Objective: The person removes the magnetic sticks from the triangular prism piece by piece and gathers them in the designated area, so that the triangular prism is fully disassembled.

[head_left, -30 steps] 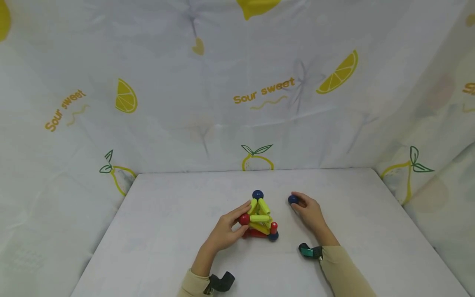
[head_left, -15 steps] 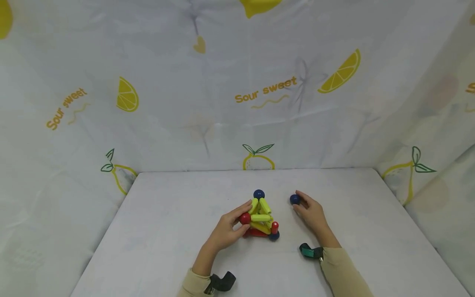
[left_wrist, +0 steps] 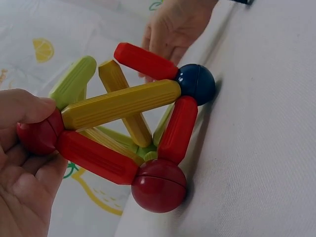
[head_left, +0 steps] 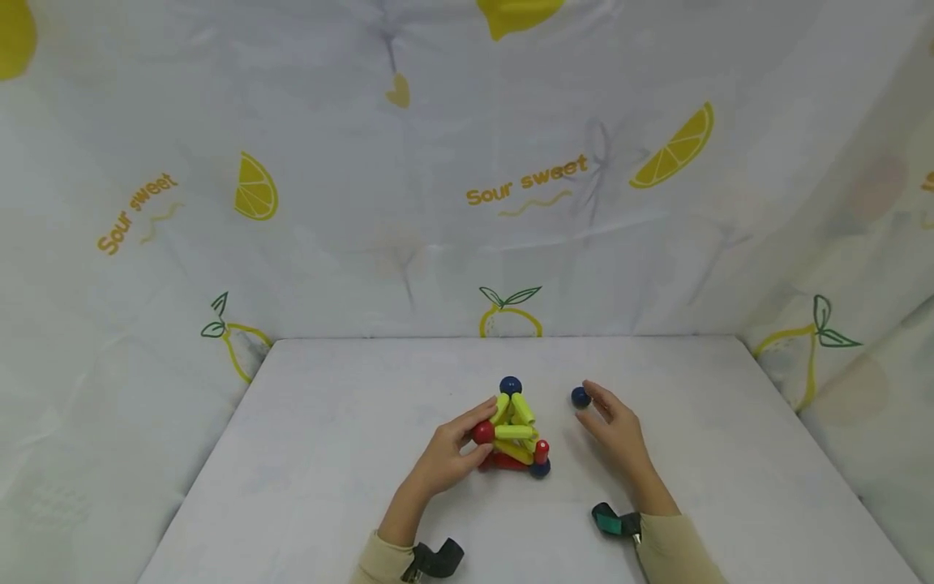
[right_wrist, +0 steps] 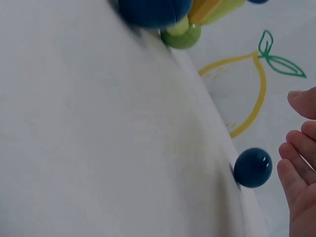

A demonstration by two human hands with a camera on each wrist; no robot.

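In the head view my left hand point(head_left: 445, 454) pinches a red ball point(head_left: 482, 432) at the left side of a magnetic rod-and-ball frame. Yellow, lime and red rods join it, with a blue ball point(head_left: 511, 386) at the far tip and another blue corner ball point(left_wrist: 196, 84). One red rod point(left_wrist: 145, 60) sticks out from that corner with a free end. A second red ball point(left_wrist: 159, 185) forms the lower corner close over the table. To the right, a loose blue ball point(right_wrist: 253, 168) rests on the table; my right hand point(head_left: 616, 426) is beside it, fingers spread and apart from it.
A white-covered table point(head_left: 350, 405) lies under everything. Behind it hangs a white lemon-print cloth point(head_left: 328, 268), with more cloth at both sides. Dark wrist cameras sit at both sleeves, the right one point(head_left: 611, 519) over the table right of the frame.
My right hand has let go of the loose blue ball, its fingers parting and drawing back slightly toward me. My left hand keeps its grip on the frame.
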